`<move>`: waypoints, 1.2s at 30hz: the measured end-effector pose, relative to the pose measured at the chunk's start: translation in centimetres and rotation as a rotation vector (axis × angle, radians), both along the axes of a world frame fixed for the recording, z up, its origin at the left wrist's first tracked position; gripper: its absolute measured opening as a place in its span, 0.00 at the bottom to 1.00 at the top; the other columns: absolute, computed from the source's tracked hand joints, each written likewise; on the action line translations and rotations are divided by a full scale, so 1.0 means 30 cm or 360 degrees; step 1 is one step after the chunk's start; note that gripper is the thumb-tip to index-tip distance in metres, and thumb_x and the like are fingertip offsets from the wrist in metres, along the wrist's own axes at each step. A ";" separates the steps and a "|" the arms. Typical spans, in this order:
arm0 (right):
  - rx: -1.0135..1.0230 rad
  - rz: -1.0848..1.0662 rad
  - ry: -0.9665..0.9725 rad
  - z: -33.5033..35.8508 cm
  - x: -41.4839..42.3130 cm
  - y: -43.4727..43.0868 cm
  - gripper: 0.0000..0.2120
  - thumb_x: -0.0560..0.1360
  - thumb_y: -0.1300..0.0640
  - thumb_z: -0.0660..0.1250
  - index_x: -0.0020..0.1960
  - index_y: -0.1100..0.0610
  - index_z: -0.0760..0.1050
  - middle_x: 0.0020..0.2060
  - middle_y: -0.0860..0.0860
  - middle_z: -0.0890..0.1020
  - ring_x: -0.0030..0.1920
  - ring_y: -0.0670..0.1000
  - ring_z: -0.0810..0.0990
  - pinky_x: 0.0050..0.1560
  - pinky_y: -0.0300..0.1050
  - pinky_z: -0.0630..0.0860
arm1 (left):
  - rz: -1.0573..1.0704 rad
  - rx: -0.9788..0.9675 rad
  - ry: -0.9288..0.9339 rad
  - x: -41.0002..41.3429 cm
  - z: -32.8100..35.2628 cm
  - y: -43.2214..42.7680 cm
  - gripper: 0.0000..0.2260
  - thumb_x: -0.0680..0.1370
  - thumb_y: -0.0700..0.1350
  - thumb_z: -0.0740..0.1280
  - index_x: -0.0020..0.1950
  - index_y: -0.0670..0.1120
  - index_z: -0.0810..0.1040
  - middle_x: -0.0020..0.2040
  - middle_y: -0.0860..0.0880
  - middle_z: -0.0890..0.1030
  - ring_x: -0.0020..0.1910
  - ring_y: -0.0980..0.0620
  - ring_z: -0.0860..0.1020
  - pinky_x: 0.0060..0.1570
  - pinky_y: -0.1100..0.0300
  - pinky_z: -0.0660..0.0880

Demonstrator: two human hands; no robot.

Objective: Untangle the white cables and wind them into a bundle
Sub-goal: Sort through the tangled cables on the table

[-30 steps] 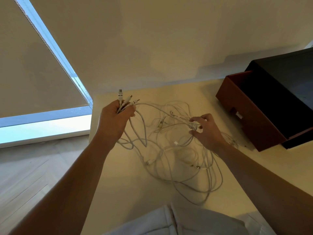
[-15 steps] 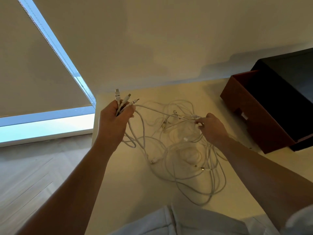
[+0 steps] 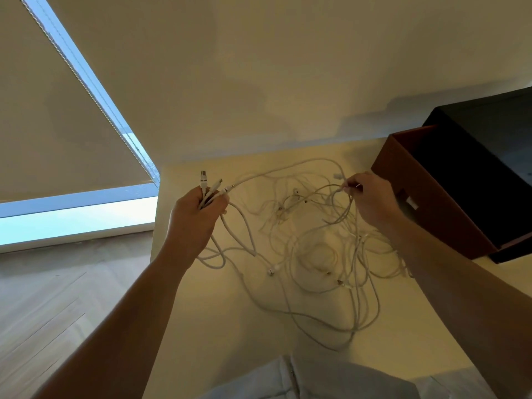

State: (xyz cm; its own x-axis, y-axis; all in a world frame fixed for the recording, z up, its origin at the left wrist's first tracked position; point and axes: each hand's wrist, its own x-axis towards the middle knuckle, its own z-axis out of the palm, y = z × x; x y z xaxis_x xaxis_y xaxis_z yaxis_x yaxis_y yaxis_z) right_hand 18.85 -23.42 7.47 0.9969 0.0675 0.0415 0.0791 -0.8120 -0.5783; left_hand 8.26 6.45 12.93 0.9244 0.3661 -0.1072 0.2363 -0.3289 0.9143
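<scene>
We are in the untangling step; no winding has begun. Our left hand (image 3: 198, 214), at centre-left of the frame, is raised above the worktop (image 3: 224, 326) with its fingers curled tight round a gathered set of cable ends. Three plug ends (image 3: 214, 187) stick up out of the fist. Our right hand (image 3: 371, 197), at centre-right, pinches a thin strand between thumb and fingertips, close to a white plug at the upper edge of the heap, and lifts it clear of the surface.

The white cables (image 3: 316, 254) lie as one loose tangle across the middle of the worktop, between the two hands and trailing toward the bottom of the frame. One thicker strand arcs from the left fist over the top of the heap toward the right hand.

As we judge it, the next move calls for drawing the pinched strand out slowly, watching which loops it drags, and then passing its end to the left fist.

By count: two hands, three gripped ends, one pinched strand, and at least four more plug ends lying in the heap. The number of separate cables cannot be told. One brown box (image 3: 431, 203) stands open at the right, just beside the tangle.
</scene>
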 end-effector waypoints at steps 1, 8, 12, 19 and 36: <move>0.0044 -0.0022 -0.0004 0.008 -0.001 -0.006 0.06 0.79 0.61 0.64 0.50 0.62 0.79 0.45 0.54 0.76 0.44 0.51 0.72 0.45 0.44 0.65 | -0.0007 0.0004 0.0006 0.003 -0.001 -0.003 0.10 0.77 0.46 0.67 0.42 0.39 0.79 0.37 0.41 0.76 0.37 0.51 0.71 0.39 0.57 0.66; 0.0595 -0.0251 0.0047 0.037 -0.006 -0.041 0.06 0.80 0.62 0.61 0.47 0.57 0.76 0.44 0.53 0.80 0.44 0.50 0.79 0.40 0.43 0.77 | -0.0124 0.0033 0.0124 0.019 -0.028 -0.004 0.10 0.76 0.48 0.69 0.44 0.41 0.79 0.39 0.39 0.77 0.38 0.50 0.71 0.39 0.58 0.66; 0.0668 -0.0223 0.0005 0.054 -0.008 -0.044 0.10 0.80 0.65 0.60 0.46 0.53 0.76 0.40 0.50 0.80 0.40 0.45 0.79 0.35 0.37 0.77 | -0.0147 0.0045 0.0148 0.028 -0.050 -0.011 0.05 0.74 0.49 0.71 0.42 0.49 0.80 0.36 0.52 0.78 0.37 0.54 0.73 0.41 0.61 0.68; 0.0742 -0.0088 0.0107 0.055 -0.017 -0.043 0.10 0.78 0.63 0.65 0.41 0.50 0.77 0.44 0.49 0.81 0.43 0.46 0.78 0.47 0.45 0.77 | -0.0101 -0.0034 0.0032 0.048 -0.053 -0.045 0.07 0.73 0.48 0.74 0.50 0.53 0.81 0.43 0.60 0.82 0.39 0.67 0.78 0.40 0.74 0.70; 0.0973 0.0608 0.0612 0.171 -0.149 0.116 0.09 0.78 0.62 0.64 0.47 0.53 0.82 0.30 0.42 0.78 0.30 0.45 0.69 0.31 0.37 0.68 | -0.0479 -0.0085 -0.0096 0.106 -0.022 -0.225 0.17 0.73 0.50 0.74 0.60 0.57 0.77 0.44 0.51 0.80 0.43 0.58 0.78 0.43 0.68 0.73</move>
